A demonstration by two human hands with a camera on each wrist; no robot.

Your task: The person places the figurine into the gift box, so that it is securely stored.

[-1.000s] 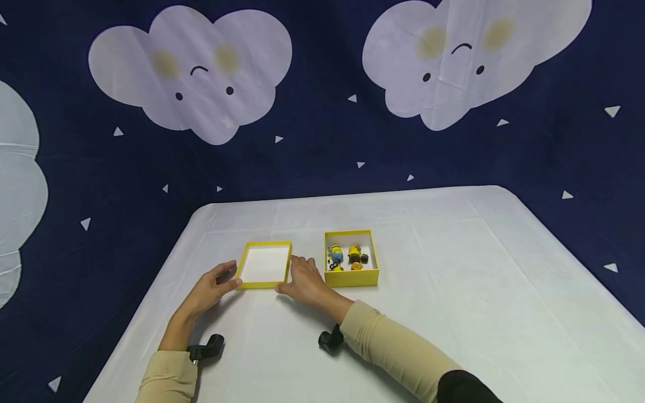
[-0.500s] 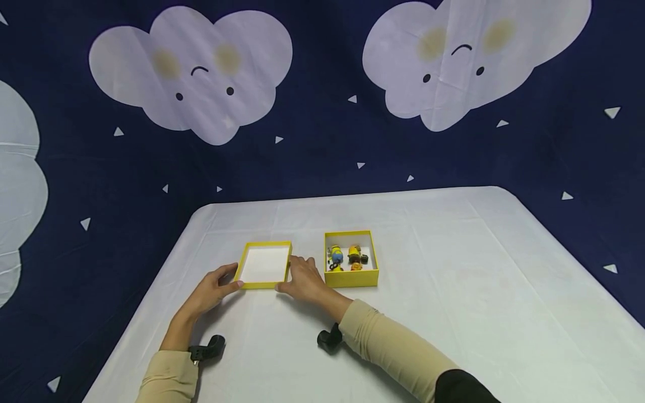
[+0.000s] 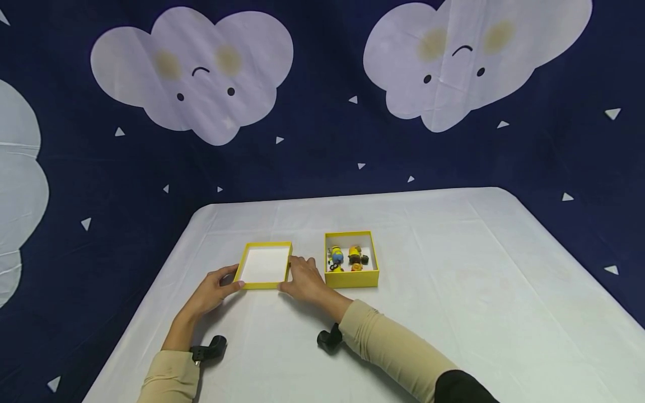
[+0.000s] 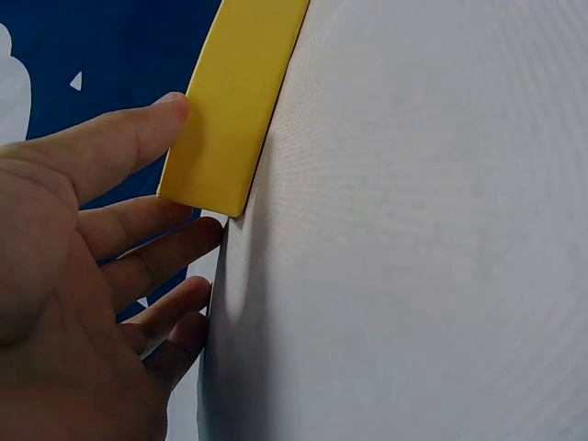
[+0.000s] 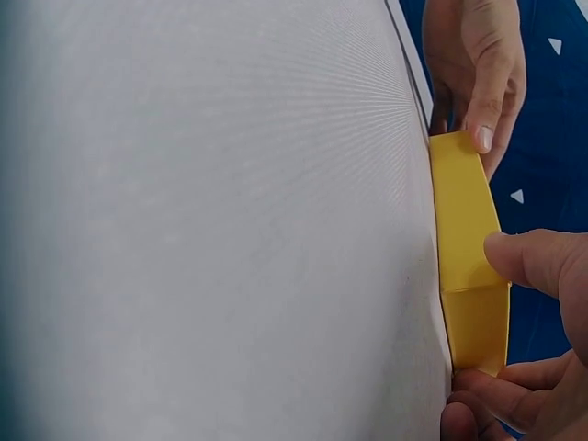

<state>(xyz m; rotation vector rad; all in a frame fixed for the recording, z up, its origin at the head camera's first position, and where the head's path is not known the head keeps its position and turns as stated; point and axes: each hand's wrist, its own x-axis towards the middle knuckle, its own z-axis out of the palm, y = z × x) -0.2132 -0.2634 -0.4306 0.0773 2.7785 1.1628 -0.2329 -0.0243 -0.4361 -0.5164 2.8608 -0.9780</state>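
Observation:
A shallow yellow box lid [image 3: 264, 264] lies on the table with its white inside facing up. My left hand [image 3: 209, 291] holds its near left corner, thumb on the front wall and fingers at the left side. At the near right corner my right hand [image 3: 306, 281] grips it, with the thumb at the front and the fingers along the right wall. The left wrist view shows the left thumb [image 4: 152, 129] against the yellow wall. In the right wrist view, the right thumb [image 5: 528, 253] and curled fingers [image 5: 514, 395] span the lid's corner.
Just right of my right hand stands an open yellow box [image 3: 351, 279]. Inside it lie several small toy figures, among them one in blue [image 3: 336, 255] and one in yellow and brown [image 3: 355, 254]. A white cloth [image 3: 453, 313] covers the table; a dark blue cloud-print curtain [image 3: 322, 151] hangs behind.
Little differs. My left hand has edged slightly right against the lid, and my right thumb has shifted a touch to the right. The box with the figures has stayed put.

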